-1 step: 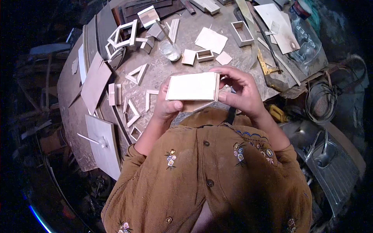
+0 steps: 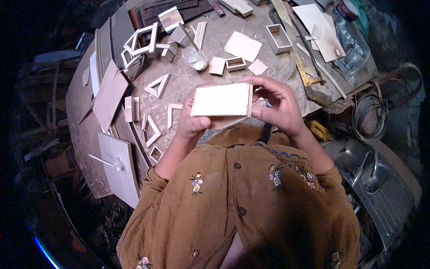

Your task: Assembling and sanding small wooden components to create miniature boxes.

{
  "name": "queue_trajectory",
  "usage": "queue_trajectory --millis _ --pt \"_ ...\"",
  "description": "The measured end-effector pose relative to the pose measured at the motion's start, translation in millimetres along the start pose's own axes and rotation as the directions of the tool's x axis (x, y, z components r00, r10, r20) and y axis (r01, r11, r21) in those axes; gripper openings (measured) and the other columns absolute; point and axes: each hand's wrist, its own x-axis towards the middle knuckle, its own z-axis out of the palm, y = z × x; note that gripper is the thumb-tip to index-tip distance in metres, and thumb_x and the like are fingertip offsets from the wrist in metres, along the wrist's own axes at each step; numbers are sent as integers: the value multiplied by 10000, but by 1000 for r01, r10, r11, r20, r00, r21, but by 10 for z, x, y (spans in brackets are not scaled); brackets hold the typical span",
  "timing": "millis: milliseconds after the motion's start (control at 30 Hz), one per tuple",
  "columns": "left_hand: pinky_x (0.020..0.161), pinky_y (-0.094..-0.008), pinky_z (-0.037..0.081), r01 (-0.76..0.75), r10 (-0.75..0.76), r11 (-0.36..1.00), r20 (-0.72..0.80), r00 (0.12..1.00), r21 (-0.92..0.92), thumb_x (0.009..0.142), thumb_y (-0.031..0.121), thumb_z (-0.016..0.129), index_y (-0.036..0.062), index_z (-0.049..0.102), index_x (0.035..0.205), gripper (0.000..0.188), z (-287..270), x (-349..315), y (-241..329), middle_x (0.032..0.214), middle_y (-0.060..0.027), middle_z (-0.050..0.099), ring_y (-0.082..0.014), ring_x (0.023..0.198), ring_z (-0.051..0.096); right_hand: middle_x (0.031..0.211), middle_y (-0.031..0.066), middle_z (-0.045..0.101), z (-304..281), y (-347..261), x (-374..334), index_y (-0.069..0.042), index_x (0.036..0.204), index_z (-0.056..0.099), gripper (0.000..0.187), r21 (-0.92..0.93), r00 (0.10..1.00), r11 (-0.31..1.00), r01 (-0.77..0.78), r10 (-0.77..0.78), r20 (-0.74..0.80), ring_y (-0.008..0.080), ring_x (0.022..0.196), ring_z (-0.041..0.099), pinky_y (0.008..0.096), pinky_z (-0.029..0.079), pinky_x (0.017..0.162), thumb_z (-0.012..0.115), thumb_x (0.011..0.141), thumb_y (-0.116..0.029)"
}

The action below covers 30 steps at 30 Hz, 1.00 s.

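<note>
Close in front of my chest I hold a small wooden box (image 2: pixel 221 100), its pale flat face turned up and brightly lit. My left hand (image 2: pixel 190 120) is closed on its left end, the thumb along the near lower edge. At the other end, my right hand (image 2: pixel 283 106) grips the edge between a curled forefinger and the thumb. The box's underside and some of my fingertips are hidden. Just beyond it on the bench lie a small open wooden box (image 2: pixel 236 67), a thin square piece (image 2: pixel 217 66) and another small pale piece (image 2: pixel 258 67).
On the bench (image 2: pixel 179 67) stand a cup of white paste with a stick (image 2: pixel 196 59), triangular wooden frames (image 2: pixel 157 86) and a larger open box (image 2: pixel 279 38). A yellow-handled tool (image 2: pixel 308 80) lies right. At left is a board with a white blob (image 2: pixel 118 165); a metal sink (image 2: pixel 380 188) is lower right.
</note>
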Motion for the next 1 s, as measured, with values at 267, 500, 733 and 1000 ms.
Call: queue_trajectory --millis 267,500,733,1000 --pt "1002 -365 456 -109 105 987 40 994 120 577 289 890 15 553 1231 785 9 -4 36 1182 -100 630 -213 1096 612 1153 26 555 -4 56 -13 -51 1269 490 674 103 996 991 88 -85 -34 113 1025 535 268 444 863 812 705 -230" --pt "978 -434 470 -444 382 852 250 890 279 601 220 896 2 598 1200 703 131 74 113 1192 -154 643 -281 1126 610 1251 120 527 -41 117 -38 -33 1295 441 908 10 983 987 160 -160 90 238 1193 500 378 359 1039 910 551 -257" --pt "967 -456 469 -703 395 53 632 667 709 748 404 729 83 684 1118 492 310 113 407 1121 -110 677 -354 1100 616 1443 150 376 -71 145 -6 -71 1513 152 1208 282 978 949 141 -178 111 270 1330 384 404 357 1073 884 577 -289" --pt "974 -445 449 -588 363 -341 680 637 733 750 212 681 204 689 1127 378 -37 176 -13 1218 -53 632 -295 1146 579 1288 69 503 -187 617 6 -79 1422 378 683 238 989 961 -140 146 -5 156 1169 506 295 465 963 669 814 29"
